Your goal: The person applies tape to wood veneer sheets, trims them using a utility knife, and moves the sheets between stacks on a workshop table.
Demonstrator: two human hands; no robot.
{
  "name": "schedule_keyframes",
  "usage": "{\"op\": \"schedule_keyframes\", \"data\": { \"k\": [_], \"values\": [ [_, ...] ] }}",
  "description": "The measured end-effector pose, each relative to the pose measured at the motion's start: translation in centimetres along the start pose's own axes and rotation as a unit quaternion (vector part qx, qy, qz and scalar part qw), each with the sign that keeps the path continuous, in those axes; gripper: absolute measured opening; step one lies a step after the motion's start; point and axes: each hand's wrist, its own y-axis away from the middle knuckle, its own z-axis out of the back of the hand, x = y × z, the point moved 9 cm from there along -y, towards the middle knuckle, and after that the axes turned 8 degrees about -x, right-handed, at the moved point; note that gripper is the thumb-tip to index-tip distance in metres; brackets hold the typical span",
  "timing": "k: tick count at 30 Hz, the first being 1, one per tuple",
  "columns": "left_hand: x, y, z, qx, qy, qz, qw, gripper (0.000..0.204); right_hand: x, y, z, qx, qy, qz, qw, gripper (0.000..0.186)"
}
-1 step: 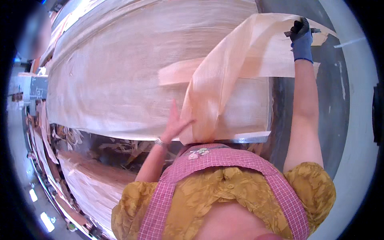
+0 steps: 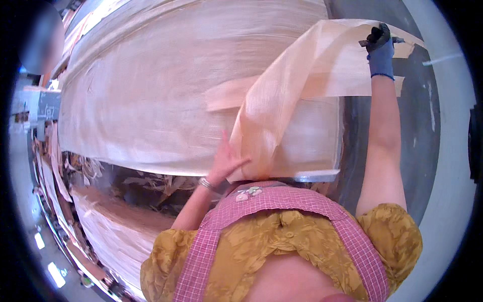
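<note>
A long strip of pale wood veneer [image 2: 274, 100] loops across a broad stack of veneer sheets [image 2: 151, 95], from near my apron up to the far right. My left hand [image 2: 227, 160] is bare, its fingers spread, at the left edge of the strip's near end. My right hand [image 2: 381, 46], in a blue and black glove, is closed at the strip's far end. A dark, thin bar-like tool [image 2: 397, 40] sticks out on both sides of that fist; its exact kind is unclear. A second veneer strip [image 2: 226, 93] lies crosswise beneath the loop.
A dark grey tabletop [image 2: 420, 110] runs along the right. Torn veneer scraps [image 2: 156, 186] lie in a gap left of my waist, beside another veneer stack [image 2: 108, 221]. A blurred person [image 2: 43, 43] is at the far left.
My left hand has moved slightly right and toward me, closer onto the strip. The crosswise strip's left end has shifted a little right. My right hand has hardly moved.
</note>
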Motion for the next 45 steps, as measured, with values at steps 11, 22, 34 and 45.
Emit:
{"op": "schedule_keyframes", "data": {
  "k": [11,22,34,45],
  "values": [
    [-0.6,-0.5,-5.3,-0.074,0.065,0.031,0.995,0.055,-3.8,-7.5,-3.6,0.064,-0.142,-0.076,0.985,0.025],
    [-3.2,-5.5,7.8,0.01,0.202,0.122,0.972,0.027,-5.2,-8.3,-6.6,0.12,-0.115,-0.106,0.98,0.034],
    [-11.0,-23.7,36.3,-0.096,0.023,-0.072,0.993,0.038,-7.4,-1.3,-4.3,0.114,-0.084,-0.115,0.983,0.028],
    [10.3,-29.5,37.9,0.06,-0.101,0.016,0.993,0.034,-19.6,25.0,7.3,-0.134,-0.03,-0.154,0.978,0.015]
  ]
}}
